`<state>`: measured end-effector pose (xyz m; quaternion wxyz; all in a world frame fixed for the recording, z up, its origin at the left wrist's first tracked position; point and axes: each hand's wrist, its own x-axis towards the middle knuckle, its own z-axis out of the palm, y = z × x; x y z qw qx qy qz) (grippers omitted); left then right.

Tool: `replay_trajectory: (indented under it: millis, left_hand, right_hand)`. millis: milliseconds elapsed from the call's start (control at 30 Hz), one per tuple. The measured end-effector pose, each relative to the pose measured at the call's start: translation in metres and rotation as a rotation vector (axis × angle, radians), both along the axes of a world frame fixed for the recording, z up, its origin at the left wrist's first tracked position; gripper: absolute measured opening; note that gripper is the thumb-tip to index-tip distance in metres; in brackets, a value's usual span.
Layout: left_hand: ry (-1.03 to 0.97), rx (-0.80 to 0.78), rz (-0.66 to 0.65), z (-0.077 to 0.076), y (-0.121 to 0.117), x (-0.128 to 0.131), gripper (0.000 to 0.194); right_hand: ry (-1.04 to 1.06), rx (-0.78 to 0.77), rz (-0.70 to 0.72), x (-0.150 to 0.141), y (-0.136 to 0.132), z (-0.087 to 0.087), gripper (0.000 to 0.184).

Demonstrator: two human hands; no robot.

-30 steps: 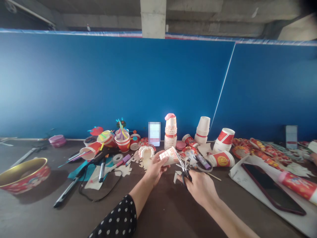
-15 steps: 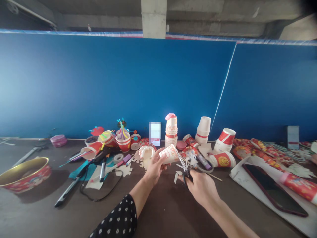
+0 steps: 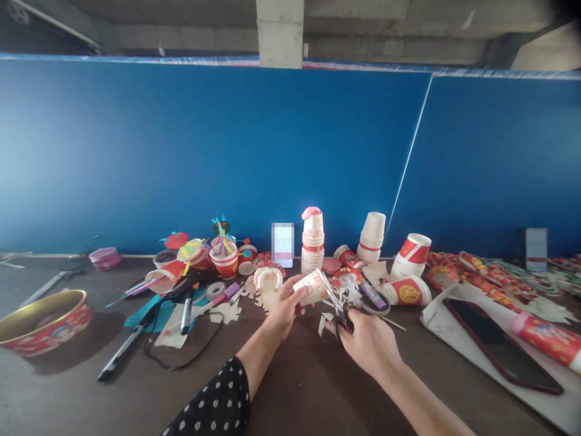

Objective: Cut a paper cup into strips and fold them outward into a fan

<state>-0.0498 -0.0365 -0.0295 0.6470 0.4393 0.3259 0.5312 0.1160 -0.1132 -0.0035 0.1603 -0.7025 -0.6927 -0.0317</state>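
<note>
My left hand (image 3: 285, 310) is shut on a white and red paper cup (image 3: 311, 287), which lies tilted between its fingers. My right hand (image 3: 370, 342) grips a pair of black-handled scissors (image 3: 339, 321), whose blades reach up to the cup's edge. The cut point itself is hard to make out. Below the hands, paper scraps (image 3: 323, 323) lie on the dark table (image 3: 290, 387). A white cut-paper cup flower (image 3: 267, 278) sits just beyond my left hand.
Stacked paper cups (image 3: 313, 242) and a glue stick (image 3: 373, 295) stand beyond the hands. Left lie a red and gold bowl (image 3: 43, 321), tape (image 3: 215, 290) and a marker (image 3: 186, 312). A phone (image 3: 499, 345) rests on white card at right. A blue wall (image 3: 227, 151) backs the table.
The cup has tilted slightly in my left hand, and the scissor blades sit against its edge. The objects on the table have not moved.
</note>
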Motion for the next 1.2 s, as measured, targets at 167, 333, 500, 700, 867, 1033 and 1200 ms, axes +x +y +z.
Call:
replay_trajectory:
  millis: [167,333,500,700,867,1033,1200]
  left_hand:
    - [0.005,0.003,-0.025,-0.0027,0.0004,-0.0004,0.048]
    - [-0.012,-0.011,-0.026,-0.0035,0.0007,0.0002,0.046]
    - [-0.015,-0.025,0.015,0.0003,0.0008,-0.0004,0.049]
    - [-0.024,-0.014,0.021,0.0037,0.0003,-0.0013,0.05]
    - [-0.03,-0.023,0.034,0.0026,0.0012,-0.0011,0.052]
    - [-0.038,-0.013,0.031,0.0002,0.0029,-0.0018,0.052]
    - [-0.055,0.004,0.067,-0.0011,0.0051,-0.0019,0.051]
  right_hand:
    - [0.033,-0.013,0.006,0.0007,0.0001,0.0005,0.036]
    - [0.034,-0.019,0.006,-0.0003,-0.0012,0.0034,0.034]
    - [0.025,0.03,0.048,-0.0006,-0.002,0.0022,0.036]
    - [0.039,0.052,0.075,-0.0011,-0.0019,0.0023,0.036]
    - [0.045,0.046,0.082,-0.0008,-0.0025,0.0036,0.038]
    - [0.042,0.045,0.077,0.0006,-0.0014,0.0006,0.039]
    - [0.022,0.046,0.07,0.0,0.0013,0.0002,0.04]
